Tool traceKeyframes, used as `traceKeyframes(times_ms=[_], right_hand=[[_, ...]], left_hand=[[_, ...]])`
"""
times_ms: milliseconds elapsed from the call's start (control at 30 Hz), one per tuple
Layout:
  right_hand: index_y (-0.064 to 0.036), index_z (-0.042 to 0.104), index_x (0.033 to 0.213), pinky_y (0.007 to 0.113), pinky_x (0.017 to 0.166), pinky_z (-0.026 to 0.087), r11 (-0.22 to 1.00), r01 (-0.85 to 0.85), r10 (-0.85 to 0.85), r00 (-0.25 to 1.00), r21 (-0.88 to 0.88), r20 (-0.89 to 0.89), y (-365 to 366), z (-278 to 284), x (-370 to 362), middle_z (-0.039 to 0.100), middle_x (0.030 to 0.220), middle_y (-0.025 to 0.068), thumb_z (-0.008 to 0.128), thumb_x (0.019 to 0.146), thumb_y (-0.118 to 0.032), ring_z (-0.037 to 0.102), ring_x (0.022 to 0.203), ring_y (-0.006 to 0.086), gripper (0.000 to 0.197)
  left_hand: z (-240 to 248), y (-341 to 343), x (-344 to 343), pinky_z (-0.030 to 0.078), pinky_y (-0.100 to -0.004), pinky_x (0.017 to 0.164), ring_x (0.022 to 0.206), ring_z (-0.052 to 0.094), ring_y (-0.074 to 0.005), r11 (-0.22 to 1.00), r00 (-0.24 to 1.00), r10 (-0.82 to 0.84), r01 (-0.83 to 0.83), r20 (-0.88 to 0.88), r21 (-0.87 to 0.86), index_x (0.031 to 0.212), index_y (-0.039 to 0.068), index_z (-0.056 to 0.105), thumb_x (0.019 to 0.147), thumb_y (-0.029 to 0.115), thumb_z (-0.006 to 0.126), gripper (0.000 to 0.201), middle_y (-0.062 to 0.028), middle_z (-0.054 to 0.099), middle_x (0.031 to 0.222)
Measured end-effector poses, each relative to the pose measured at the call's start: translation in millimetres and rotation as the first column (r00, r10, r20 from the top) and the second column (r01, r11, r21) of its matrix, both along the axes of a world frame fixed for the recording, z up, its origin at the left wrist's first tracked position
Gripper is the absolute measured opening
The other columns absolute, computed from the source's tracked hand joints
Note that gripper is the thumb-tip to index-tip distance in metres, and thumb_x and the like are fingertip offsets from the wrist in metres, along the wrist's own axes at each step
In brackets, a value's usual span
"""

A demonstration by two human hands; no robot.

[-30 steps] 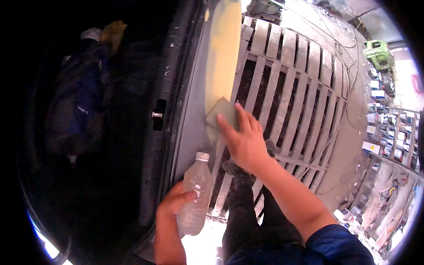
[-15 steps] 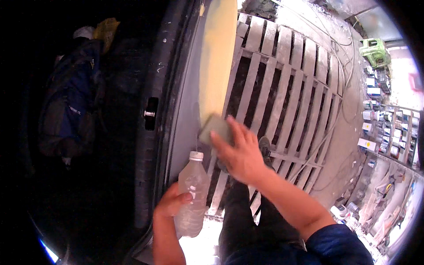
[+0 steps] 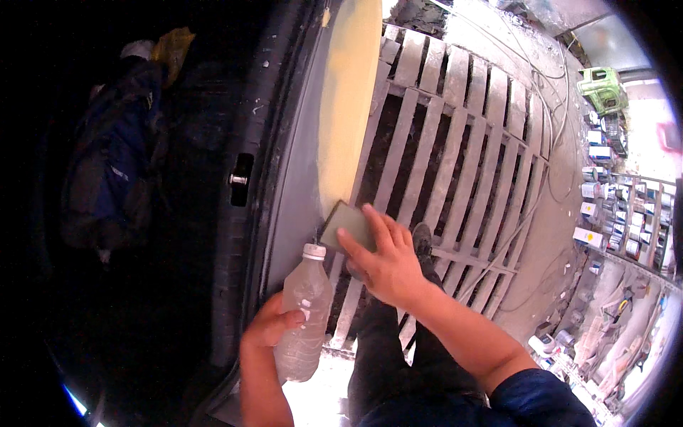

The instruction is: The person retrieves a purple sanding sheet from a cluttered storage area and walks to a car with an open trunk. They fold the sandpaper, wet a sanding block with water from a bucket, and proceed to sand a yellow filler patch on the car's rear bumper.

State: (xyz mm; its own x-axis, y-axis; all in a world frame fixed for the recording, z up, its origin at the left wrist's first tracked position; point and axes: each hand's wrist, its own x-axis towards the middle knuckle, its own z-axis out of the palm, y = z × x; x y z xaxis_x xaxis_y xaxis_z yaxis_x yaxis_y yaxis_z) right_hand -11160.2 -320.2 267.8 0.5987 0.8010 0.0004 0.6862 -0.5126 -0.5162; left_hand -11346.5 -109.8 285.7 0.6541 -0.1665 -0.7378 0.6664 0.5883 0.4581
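Observation:
My left hand (image 3: 272, 324) is wrapped around a clear plastic bottle (image 3: 306, 338) with a white cap. The bottle stands upright in the view beside a grey vehicle panel (image 3: 293, 185), and a thin trickle seems to leave its cap. With fingers and thumb, my right hand (image 3: 393, 269) holds a flat, square grey-green sanding block (image 3: 350, 226). The block lies against the panel's edge, at the lower end of a yellow filler patch (image 3: 348, 107), just above and right of the cap. My palm hides part of its underside.
Inside the dark vehicle on the left lies a backpack (image 3: 117, 171), with a latch (image 3: 238, 179) on the sill. A slatted grate (image 3: 455, 142) covers the floor under my feet. Cables (image 3: 562, 107), a green crate (image 3: 603, 89) and shelves of cans (image 3: 612, 213) are at right.
The sanding block and my right hand have moved slightly down along the panel edge. My left hand and the bottle have shifted a little left. Both grips stay the same.

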Motion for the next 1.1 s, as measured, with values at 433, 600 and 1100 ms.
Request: traceKeyframes(times_ms=[433,600,1100], right_hand=[[-0.0263,0.05,0.14,0.051,0.101,0.038,0.999,0.028,-0.029,0.999,0.017,0.033,0,-9,0,0.035,0.147,0.0265,0.072,0.078,-0.021,0.044,0.126,0.0424,0.065],[-0.0233,0.052,0.138,0.05,0.102,0.037,0.988,0.116,-0.126,0.987,0.102,0.104,47,0,68,0.039,0.143,0.027,0.067,0.083,-0.02,0.045,0.125,0.0411,0.056],[-0.0221,0.054,0.136,0.052,0.099,0.038,0.993,0.088,-0.095,0.99,0.077,0.104,30,-1,38,0.042,0.141,0.0261,0.064,0.085,-0.02,0.045,0.124,0.0412,0.052]], left_hand=[[-2,0,-5,0.049,-0.0303,0.085,0.097,0.061,-0.0148,0.997,0.997,0.068,-0.07,-0.041,-0.044,0.13,0.002,0.054,0.078,0.036,0.077,0.066,-0.0035,0.064,0.112],[-1,1,7,0.049,-0.0311,0.085,0.098,0.062,-0.0155,0.998,0.998,0.055,-0.055,0.0,-0.023,0.13,0.001,0.053,0.079,0.033,0.076,0.064,-0.004,0.064,0.112],[-10,3,-6,0.049,-0.0321,0.085,0.097,0.062,-0.0164,0.997,0.999,0.045,-0.044,0.012,-0.066,0.128,0.001,0.054,0.078,0.033,0.076,0.063,-0.0055,0.065,0.11]])
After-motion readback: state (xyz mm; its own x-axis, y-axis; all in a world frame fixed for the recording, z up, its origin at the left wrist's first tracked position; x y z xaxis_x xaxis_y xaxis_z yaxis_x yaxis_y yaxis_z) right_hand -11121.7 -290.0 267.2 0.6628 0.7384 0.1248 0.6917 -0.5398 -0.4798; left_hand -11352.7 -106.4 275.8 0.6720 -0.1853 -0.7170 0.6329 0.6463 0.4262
